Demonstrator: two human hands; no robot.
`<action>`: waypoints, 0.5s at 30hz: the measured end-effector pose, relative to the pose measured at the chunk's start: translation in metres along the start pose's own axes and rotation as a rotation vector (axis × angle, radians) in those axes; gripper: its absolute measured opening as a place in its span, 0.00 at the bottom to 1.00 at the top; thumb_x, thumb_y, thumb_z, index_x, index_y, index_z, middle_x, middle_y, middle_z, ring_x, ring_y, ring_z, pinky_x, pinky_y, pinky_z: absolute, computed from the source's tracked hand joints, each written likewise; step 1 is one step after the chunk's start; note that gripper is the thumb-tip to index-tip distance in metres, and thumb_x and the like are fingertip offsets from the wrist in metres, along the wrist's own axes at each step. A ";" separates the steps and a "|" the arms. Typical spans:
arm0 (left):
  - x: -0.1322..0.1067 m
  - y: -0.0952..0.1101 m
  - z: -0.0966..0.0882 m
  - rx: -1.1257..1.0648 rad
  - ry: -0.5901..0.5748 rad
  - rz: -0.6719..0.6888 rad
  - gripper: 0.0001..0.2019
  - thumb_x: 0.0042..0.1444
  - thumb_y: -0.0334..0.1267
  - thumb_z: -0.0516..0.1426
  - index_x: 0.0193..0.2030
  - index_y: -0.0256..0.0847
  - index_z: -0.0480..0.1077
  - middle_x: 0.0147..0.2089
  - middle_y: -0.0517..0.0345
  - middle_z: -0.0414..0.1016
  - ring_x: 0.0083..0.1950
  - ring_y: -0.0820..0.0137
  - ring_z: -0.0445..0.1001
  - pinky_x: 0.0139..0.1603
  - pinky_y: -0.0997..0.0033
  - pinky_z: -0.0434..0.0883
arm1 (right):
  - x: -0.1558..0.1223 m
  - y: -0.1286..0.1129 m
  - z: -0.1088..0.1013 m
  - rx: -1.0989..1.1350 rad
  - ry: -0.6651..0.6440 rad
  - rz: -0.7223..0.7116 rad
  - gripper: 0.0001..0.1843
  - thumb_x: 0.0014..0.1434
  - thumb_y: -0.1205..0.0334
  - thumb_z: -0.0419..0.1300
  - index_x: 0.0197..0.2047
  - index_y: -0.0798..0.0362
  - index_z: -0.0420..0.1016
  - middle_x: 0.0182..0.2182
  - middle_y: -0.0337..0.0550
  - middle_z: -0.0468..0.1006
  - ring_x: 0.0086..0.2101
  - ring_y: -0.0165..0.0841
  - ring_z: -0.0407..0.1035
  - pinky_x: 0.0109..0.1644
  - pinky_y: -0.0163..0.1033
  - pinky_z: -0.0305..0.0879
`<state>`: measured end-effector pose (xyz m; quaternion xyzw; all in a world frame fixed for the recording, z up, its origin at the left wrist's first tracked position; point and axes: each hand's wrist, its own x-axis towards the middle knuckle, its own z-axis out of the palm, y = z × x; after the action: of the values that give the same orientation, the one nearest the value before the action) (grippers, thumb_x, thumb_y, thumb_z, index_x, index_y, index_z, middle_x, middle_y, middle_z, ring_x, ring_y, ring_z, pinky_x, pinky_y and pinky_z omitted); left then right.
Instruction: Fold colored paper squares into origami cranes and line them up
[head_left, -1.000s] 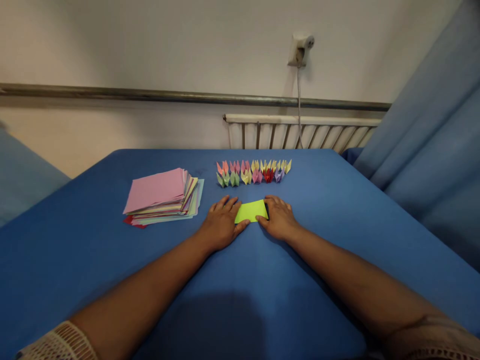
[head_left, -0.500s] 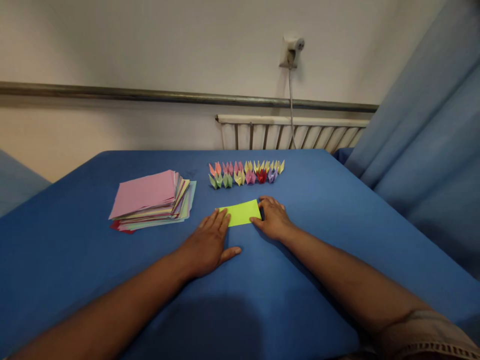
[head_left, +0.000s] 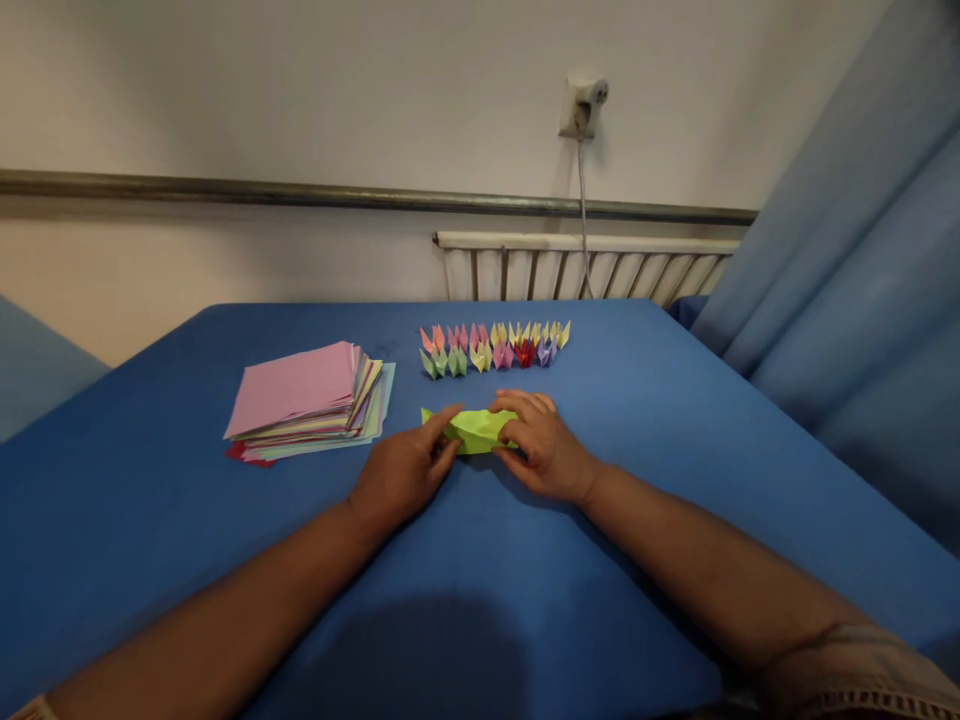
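Note:
A folded sheet of lime-green paper (head_left: 477, 430) lies between my hands on the blue table, its layers slightly parted along the near side. My left hand (head_left: 405, 468) pinches its left end between thumb and fingers. At the right end, my right hand (head_left: 546, 445) grips the paper with bent fingers and thumb. Parts of both ends are hidden behind my fingers. Just beyond stand two rows of small folded paper cranes (head_left: 481, 357) in green, yellow, pink, red, purple and orange.
A thick stack of coloured paper sheets (head_left: 294, 392), pink on top, sits left of my hands. Behind the blue table (head_left: 480, 600) are a metal rail (head_left: 300, 190), a radiator (head_left: 600, 242) and a plugged-in socket (head_left: 579, 110). A blue curtain (head_left: 847, 260) hangs at right.
My left hand has gone from lying flat on the paper's left end to pinching it. My right fingers have closed over the right end. The paper's layers have opened a little.

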<state>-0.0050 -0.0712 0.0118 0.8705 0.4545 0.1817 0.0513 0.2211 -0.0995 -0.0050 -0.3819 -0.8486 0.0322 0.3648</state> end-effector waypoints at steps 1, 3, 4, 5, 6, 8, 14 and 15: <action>-0.001 -0.002 0.001 0.014 0.010 0.031 0.18 0.61 0.40 0.50 0.57 0.42 0.67 0.39 0.56 0.80 0.37 0.64 0.78 0.37 0.66 0.73 | 0.000 -0.004 -0.003 0.010 -0.029 -0.057 0.01 0.58 0.64 0.58 0.36 0.51 0.69 0.53 0.49 0.71 0.60 0.42 0.57 0.59 0.52 0.52; -0.002 -0.005 0.003 0.017 0.068 0.121 0.14 0.61 0.38 0.50 0.49 0.41 0.72 0.42 0.53 0.80 0.41 0.63 0.79 0.41 0.66 0.73 | 0.000 -0.008 -0.005 0.061 -0.040 -0.096 0.05 0.58 0.60 0.59 0.37 0.51 0.70 0.53 0.49 0.70 0.59 0.42 0.57 0.59 0.52 0.53; -0.002 -0.007 0.003 0.005 0.105 0.166 0.13 0.61 0.37 0.50 0.48 0.40 0.73 0.43 0.52 0.80 0.43 0.64 0.78 0.44 0.66 0.73 | -0.001 -0.008 -0.006 0.098 -0.016 -0.068 0.07 0.59 0.58 0.59 0.39 0.51 0.70 0.55 0.50 0.69 0.59 0.42 0.58 0.59 0.51 0.54; -0.003 -0.008 0.003 -0.008 0.139 0.203 0.13 0.61 0.36 0.50 0.48 0.40 0.73 0.43 0.52 0.80 0.44 0.64 0.78 0.46 0.66 0.73 | -0.001 -0.006 -0.005 0.140 0.033 -0.009 0.10 0.59 0.56 0.58 0.42 0.51 0.70 0.56 0.51 0.67 0.58 0.41 0.59 0.59 0.51 0.55; -0.003 -0.009 0.003 -0.020 0.169 0.232 0.13 0.61 0.36 0.51 0.48 0.40 0.73 0.43 0.52 0.80 0.44 0.65 0.78 0.47 0.66 0.73 | -0.001 -0.002 -0.004 0.181 0.097 0.072 0.12 0.60 0.56 0.56 0.45 0.51 0.70 0.57 0.52 0.66 0.58 0.41 0.60 0.59 0.50 0.56; -0.002 -0.011 0.004 -0.037 0.210 0.273 0.13 0.61 0.35 0.51 0.48 0.40 0.73 0.42 0.52 0.80 0.44 0.65 0.78 0.48 0.66 0.73 | -0.001 0.010 0.000 0.263 0.245 0.250 0.13 0.63 0.57 0.52 0.47 0.51 0.71 0.57 0.51 0.66 0.57 0.39 0.61 0.59 0.49 0.57; 0.000 -0.017 0.010 -0.133 0.205 0.250 0.12 0.60 0.34 0.52 0.46 0.40 0.74 0.44 0.53 0.80 0.44 0.66 0.78 0.48 0.66 0.73 | -0.001 0.041 0.017 0.619 0.245 0.640 0.16 0.56 0.55 0.57 0.46 0.51 0.72 0.40 0.44 0.74 0.36 0.33 0.69 0.40 0.39 0.66; 0.001 -0.019 0.012 -0.164 0.179 0.218 0.12 0.59 0.34 0.52 0.45 0.41 0.74 0.43 0.54 0.80 0.43 0.67 0.78 0.48 0.67 0.74 | -0.002 0.043 0.020 0.688 0.195 0.656 0.16 0.55 0.56 0.58 0.46 0.51 0.72 0.36 0.41 0.74 0.32 0.31 0.68 0.36 0.37 0.65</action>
<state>-0.0149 -0.0584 -0.0037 0.8879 0.3435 0.2998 0.0615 0.2359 -0.0662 -0.0357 -0.4879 -0.5854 0.3883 0.5181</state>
